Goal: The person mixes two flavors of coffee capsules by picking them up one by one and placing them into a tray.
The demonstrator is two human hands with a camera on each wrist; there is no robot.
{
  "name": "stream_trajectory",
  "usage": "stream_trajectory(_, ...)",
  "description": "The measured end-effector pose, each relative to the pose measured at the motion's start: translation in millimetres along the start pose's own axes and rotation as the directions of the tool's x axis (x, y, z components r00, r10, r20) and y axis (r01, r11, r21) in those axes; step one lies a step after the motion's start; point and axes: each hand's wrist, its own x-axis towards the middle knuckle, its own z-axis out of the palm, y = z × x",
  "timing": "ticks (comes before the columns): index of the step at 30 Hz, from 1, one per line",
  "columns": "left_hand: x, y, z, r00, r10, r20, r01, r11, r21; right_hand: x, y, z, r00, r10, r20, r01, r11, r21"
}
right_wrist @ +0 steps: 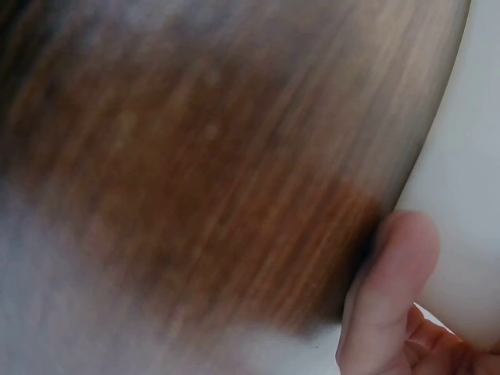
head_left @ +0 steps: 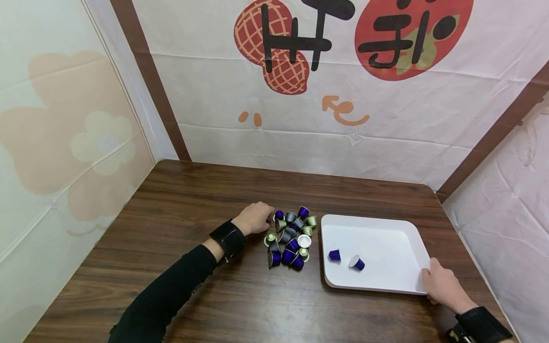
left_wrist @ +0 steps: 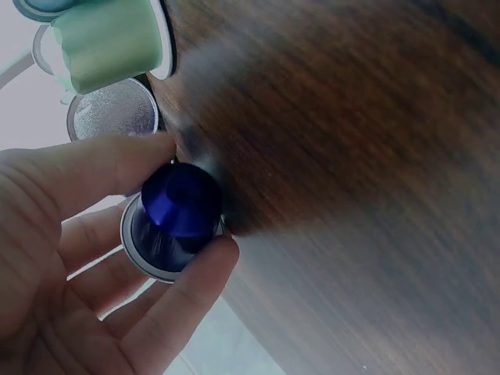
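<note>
My left hand point(head_left: 255, 218) reaches the far left side of a pile of coffee capsules point(head_left: 293, 222). Up close in the left wrist view, its thumb and a finger point(left_wrist: 205, 269) pinch a dark blue capsule point(left_wrist: 183, 203) from both sides. A green capsule point(left_wrist: 117, 47) lies just beyond the thumb. On the right, my right hand point(head_left: 446, 285) grips the near right corner of a white tray point(head_left: 386, 238), thumb over the rim. Two blue capsules, one on its base point(head_left: 334, 256) and one tipped over point(head_left: 357, 263), lie inside the tray.
Blue, green and grey capsules crowd together left of the tray on a brown wooden table point(head_left: 206, 286). A printed white cloth point(head_left: 274, 143) hangs behind the table's far edge, with more cloth at both sides.
</note>
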Motion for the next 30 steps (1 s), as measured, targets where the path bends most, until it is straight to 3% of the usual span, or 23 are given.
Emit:
stream_trajectory(10,2.7,12.4,-13.6,0.993,0.080,-0.086,-0.081,0.997,-0.014,0,1,-1,1.000,0.007,0.008,-0.007,1.000,0.005)
stream_trajectory(21,12.0,61.2,-29.4,0.968,0.231,-0.095,-0.236,0.971,-0.035,0,3,-1,1.000,0.000,0.001,0.000,1.000,0.004)
stream_trajectory(30,22.5,101.5,-25.3,0.945,0.323,-0.059,-0.327,0.942,-0.075,0,1,-1,1.000,0.004,0.010,-0.004,1.000,0.010)
